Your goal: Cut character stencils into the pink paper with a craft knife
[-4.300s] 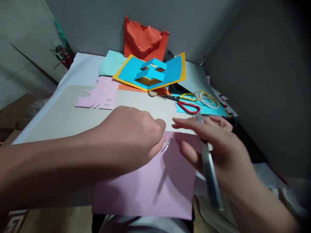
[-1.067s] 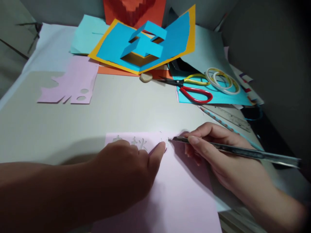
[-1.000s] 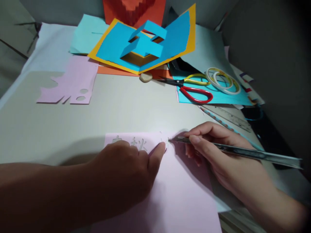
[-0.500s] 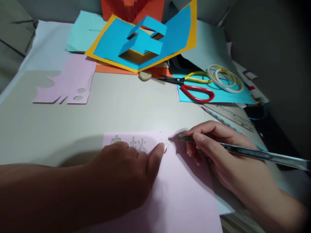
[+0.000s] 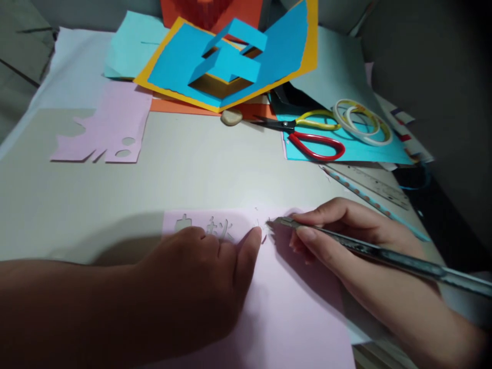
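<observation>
A sheet of pink paper (image 5: pixel 292 297) lies flat at the front, with character shapes cut out along its top edge. My left hand (image 5: pixel 200 277) rests on it with curled fingers, pressing it down, thumb and fingertip side close to a partly cut character. Part of the cut row is hidden behind the knuckles. In my right hand (image 5: pixel 338 236) is a slim craft knife (image 5: pixel 369 251), held like a pen. Its blade tip touches or nearly touches the paper just right of my left hand. Small dark slits and a loose-looking flap show there.
Scissors (image 5: pixel 307 128), tape rolls (image 5: pixel 361 123) and a blue sheet (image 5: pixel 326 151) lie at the back right. A pencil (image 5: pixel 361 192) and clear ruler (image 5: pixel 376 184) are nearer. A pop-up card (image 5: pixel 226 66), a stone (image 5: pixel 231 118) and a pink offcut (image 5: pixel 111 118) sit behind.
The knife's handle end has swung down and toward me, and its tip has shifted slightly. My left hand stays nearly in place. The whole view has shifted a little.
</observation>
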A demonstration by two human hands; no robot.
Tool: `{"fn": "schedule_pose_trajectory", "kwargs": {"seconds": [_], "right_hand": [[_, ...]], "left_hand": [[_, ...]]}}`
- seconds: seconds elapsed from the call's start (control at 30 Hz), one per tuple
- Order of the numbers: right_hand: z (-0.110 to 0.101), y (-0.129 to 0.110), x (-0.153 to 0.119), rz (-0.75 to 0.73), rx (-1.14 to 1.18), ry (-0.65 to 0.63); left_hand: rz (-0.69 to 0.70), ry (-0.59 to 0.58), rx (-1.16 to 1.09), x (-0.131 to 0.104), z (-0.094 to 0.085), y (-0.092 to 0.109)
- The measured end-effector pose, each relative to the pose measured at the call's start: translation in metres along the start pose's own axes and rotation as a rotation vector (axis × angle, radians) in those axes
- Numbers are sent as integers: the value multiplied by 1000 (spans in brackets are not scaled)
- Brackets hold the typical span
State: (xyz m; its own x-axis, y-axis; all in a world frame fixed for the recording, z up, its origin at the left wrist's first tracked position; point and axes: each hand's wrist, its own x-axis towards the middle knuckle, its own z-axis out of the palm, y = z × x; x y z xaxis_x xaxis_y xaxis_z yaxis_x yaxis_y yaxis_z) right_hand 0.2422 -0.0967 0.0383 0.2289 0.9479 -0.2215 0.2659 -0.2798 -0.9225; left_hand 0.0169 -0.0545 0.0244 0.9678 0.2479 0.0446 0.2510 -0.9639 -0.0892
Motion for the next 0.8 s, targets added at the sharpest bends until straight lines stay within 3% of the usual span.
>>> {"fn": "schedule_pose_trajectory", "kwargs": {"seconds": [0.13,0.4,0.53,0.8], "right_hand": [[4,-6,-1,-88,-149,-14],[4,2,1,-148,-203,-71],[4,2,4,-184,-161,-12],[-9,-5,-8,-90,45,135]], "left_hand": [[-14,26,4,-1,2,2],[-31,94,-8,1,5,0],[-17,89,24,1,6,-5],[-105,130,40,-1,14,-4]]}}
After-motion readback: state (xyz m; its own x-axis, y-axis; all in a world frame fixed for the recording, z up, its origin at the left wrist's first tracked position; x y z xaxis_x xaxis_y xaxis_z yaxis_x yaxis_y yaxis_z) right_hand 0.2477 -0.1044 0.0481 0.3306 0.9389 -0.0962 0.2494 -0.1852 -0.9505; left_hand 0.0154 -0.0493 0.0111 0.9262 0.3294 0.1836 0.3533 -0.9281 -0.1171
